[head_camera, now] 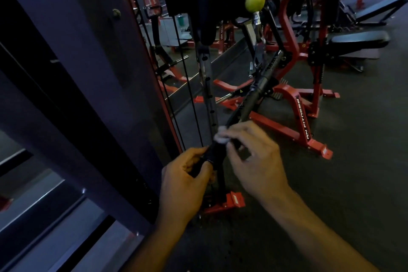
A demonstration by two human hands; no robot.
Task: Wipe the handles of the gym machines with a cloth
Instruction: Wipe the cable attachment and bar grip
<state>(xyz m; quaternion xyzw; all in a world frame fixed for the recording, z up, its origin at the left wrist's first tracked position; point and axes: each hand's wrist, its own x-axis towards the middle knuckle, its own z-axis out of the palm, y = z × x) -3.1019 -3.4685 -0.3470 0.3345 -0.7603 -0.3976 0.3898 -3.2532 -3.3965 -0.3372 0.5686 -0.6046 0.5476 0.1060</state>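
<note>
A long black bar handle [257, 93] hangs from a cable clip and slants down toward me. My left hand [187, 174] grips its near black end. My right hand [254, 152] pinches a small white cloth [221, 137] against the bar just above the left hand. The cloth is bunched and partly hidden under my fingers.
A cable machine's dark upright [88, 73] with black cables [176, 73] fills the left. A yellow-green ball stopper [255, 0] sits on the cable above. Red-framed machines [295, 104] and a black padded bench [359, 38] stand on the dark floor to the right.
</note>
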